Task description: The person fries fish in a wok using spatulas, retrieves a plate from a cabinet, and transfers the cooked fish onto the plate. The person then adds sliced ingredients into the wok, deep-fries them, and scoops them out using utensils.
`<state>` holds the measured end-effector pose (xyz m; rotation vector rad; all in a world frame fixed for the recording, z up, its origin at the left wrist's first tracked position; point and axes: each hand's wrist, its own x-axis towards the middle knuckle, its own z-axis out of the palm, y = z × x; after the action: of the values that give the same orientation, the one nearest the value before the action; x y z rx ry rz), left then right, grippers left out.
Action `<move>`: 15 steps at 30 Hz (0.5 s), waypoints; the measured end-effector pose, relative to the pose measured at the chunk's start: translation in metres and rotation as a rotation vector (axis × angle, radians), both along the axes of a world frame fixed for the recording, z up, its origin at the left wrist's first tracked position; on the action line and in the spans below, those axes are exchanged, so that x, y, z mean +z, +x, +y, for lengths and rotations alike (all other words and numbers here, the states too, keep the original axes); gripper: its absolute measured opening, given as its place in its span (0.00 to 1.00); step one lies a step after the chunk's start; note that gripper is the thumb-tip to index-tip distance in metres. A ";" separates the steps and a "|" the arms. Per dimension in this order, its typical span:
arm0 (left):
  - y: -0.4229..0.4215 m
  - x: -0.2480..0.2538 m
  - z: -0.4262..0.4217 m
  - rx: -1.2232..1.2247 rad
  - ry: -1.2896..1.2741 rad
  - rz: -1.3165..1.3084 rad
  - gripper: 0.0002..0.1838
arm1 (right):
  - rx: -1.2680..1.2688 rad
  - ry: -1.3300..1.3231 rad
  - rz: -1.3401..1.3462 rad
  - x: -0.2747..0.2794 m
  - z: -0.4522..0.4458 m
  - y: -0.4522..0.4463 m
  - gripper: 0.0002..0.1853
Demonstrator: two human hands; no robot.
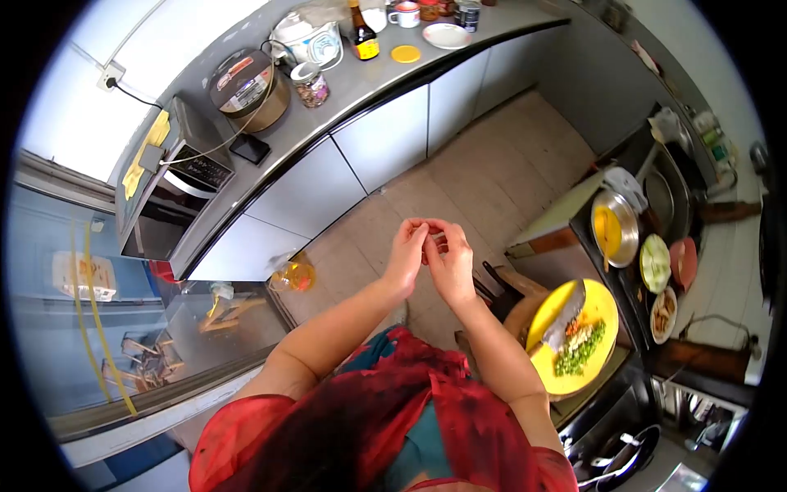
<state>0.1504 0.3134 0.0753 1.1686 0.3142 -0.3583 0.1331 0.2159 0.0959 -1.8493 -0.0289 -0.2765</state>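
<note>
My left hand (407, 252) and my right hand (451, 261) meet in front of my body, above the tiled floor. Their fingers are curled, with the fingertips touching each other. Whether anything small is between the fingers, I cannot make out. To the right of my right forearm lies a round yellow cutting board (605, 307). On it are chopped greens (580, 353), pale and orange-red minced bits (574, 330), and a cleaver (564, 320) lying across the left side.
At right, a metal bowl (628, 243) holds yellow liquid, near a plate of green slices (654, 264) and a wok (666, 193). A rice cooker (250, 86), jar (310, 84) and sauce bottle (364, 37) line the far counter. An oil jug (295, 275) stands on the floor.
</note>
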 end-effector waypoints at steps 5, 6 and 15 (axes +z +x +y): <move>0.095 -0.018 0.035 0.155 0.030 0.045 0.09 | 0.113 0.031 0.033 -0.027 0.039 0.107 0.09; 0.115 -0.022 0.040 0.183 0.043 0.055 0.09 | 0.144 0.050 0.058 -0.033 0.044 0.129 0.09; 0.295 -0.090 0.063 0.276 -0.086 0.130 0.11 | 0.336 0.627 0.573 -0.129 0.047 0.355 0.13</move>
<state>0.4459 0.3768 -0.0145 1.0036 0.5614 -0.2033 0.4879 0.2626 -0.0334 -1.2144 0.1287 0.4423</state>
